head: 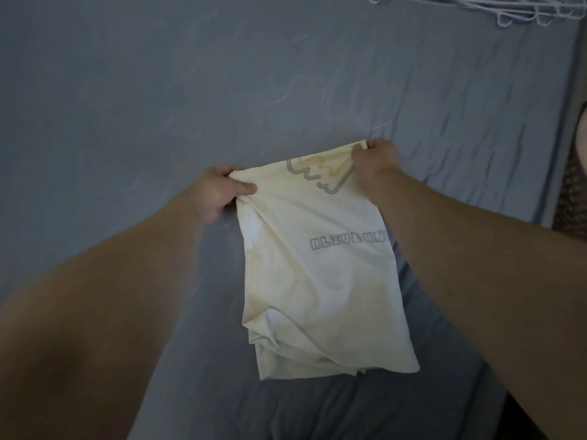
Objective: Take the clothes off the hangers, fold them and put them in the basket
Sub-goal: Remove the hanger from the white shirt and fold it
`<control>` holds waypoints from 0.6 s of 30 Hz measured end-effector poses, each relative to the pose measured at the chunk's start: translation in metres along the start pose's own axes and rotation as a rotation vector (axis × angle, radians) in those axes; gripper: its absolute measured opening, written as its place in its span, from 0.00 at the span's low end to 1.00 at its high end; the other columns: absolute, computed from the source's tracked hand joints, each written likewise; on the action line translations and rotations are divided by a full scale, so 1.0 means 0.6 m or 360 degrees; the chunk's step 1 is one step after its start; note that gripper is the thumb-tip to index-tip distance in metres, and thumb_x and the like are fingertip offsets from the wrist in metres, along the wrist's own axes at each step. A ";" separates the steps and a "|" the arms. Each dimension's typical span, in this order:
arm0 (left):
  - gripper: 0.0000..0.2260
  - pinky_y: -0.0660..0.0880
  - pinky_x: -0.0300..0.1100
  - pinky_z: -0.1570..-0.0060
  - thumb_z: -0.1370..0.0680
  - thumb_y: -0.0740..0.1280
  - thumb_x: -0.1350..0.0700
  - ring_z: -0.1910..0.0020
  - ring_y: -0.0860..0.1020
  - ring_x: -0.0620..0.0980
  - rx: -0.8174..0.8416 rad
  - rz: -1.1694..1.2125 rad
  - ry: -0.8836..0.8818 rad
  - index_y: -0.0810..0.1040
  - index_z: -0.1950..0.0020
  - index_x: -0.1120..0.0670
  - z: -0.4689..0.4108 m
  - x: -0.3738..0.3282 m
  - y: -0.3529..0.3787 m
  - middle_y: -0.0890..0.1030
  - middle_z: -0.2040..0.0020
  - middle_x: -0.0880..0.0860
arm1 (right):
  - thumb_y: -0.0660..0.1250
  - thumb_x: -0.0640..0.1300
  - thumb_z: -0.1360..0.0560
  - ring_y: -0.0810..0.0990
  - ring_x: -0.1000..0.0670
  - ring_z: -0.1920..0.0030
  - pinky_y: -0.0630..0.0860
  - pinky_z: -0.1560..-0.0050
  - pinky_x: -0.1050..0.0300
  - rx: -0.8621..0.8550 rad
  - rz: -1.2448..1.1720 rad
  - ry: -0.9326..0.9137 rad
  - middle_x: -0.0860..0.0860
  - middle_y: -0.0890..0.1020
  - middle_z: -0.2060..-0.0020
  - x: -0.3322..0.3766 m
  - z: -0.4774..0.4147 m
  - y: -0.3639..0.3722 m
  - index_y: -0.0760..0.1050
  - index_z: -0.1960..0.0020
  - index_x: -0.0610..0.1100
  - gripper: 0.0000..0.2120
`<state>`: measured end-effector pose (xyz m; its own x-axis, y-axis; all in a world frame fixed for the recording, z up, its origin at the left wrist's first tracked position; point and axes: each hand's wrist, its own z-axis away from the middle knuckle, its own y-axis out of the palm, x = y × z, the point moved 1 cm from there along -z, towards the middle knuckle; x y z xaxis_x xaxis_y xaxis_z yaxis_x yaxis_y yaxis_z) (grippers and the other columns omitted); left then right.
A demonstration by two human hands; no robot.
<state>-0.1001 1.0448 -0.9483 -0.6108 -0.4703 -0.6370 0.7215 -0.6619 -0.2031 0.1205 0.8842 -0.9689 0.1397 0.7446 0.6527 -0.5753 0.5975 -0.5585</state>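
A cream T-shirt (317,274) with grey printed letters and a wavy outline hangs lengthwise folded in front of me, above a grey bed sheet (158,106). My left hand (219,192) pinches its upper left corner, thumb on top of the cloth. The upper right corner is gripped by my right hand (374,163). The shirt's lower end is bunched and rests near my lap. No basket shows in this view.
Several white wire hangers (508,7) lie in a pile at the bed's far right corner. The bed's right edge (568,122) runs down the right side, with a patterned floor or rug (571,192) beyond it. My dark-clad legs (365,408) are below the shirt.
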 end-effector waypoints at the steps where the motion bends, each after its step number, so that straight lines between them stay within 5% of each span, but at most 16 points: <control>1: 0.14 0.80 0.55 0.48 0.27 0.73 0.68 0.50 0.83 0.59 -0.0079 0.0114 -0.0027 0.79 0.44 0.60 -0.004 0.011 0.004 0.83 0.48 0.61 | 0.62 0.45 0.20 0.79 0.42 0.41 0.74 0.45 0.56 -0.0001 -0.0037 -0.0007 0.42 0.81 0.42 -0.003 0.002 0.002 0.78 0.39 0.40 0.14; 4: 0.13 0.81 0.49 0.55 0.27 0.77 0.57 0.57 0.84 0.52 -0.0423 0.0275 0.0035 0.78 0.47 0.59 0.006 0.043 0.028 0.84 0.53 0.56 | 0.61 0.52 0.19 0.79 0.41 0.41 0.72 0.45 0.55 0.0020 0.0136 -0.0040 0.42 0.81 0.43 -0.017 0.025 -0.010 0.77 0.41 0.41 0.16; 8: 0.30 0.80 0.42 0.60 0.36 0.81 0.43 0.56 0.82 0.48 -0.0665 0.0078 0.0005 0.74 0.42 0.55 0.101 0.111 0.065 0.82 0.51 0.50 | 0.61 0.60 0.20 0.78 0.38 0.41 0.73 0.45 0.51 0.0139 0.0340 -0.0034 0.39 0.80 0.43 -0.078 0.105 -0.037 0.75 0.41 0.38 0.24; 13: 0.26 0.68 0.32 0.65 0.34 0.80 0.50 0.59 0.76 0.43 -0.0837 -0.0270 -0.0075 0.70 0.44 0.53 0.238 0.202 0.101 0.77 0.53 0.47 | 0.58 0.66 0.22 0.76 0.38 0.37 0.74 0.39 0.49 0.0265 0.0357 0.0162 0.40 0.77 0.35 -0.172 0.211 -0.059 0.69 0.31 0.41 0.33; 18: 0.16 0.68 0.40 0.59 0.29 0.75 0.52 0.59 0.76 0.49 -0.0946 -0.0424 -0.0058 0.72 0.49 0.54 0.326 0.282 0.108 0.77 0.56 0.50 | 0.52 0.66 0.20 0.72 0.36 0.33 0.70 0.35 0.45 0.0212 0.0517 0.0213 0.39 0.73 0.31 -0.228 0.282 -0.071 0.67 0.27 0.40 0.34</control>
<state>-0.2203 0.8082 -0.9239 -0.7966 -0.3613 -0.4846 0.5951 -0.3278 -0.7338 -0.0105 0.7065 -0.9477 0.0319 0.9266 0.3748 -0.7057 0.2864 -0.6481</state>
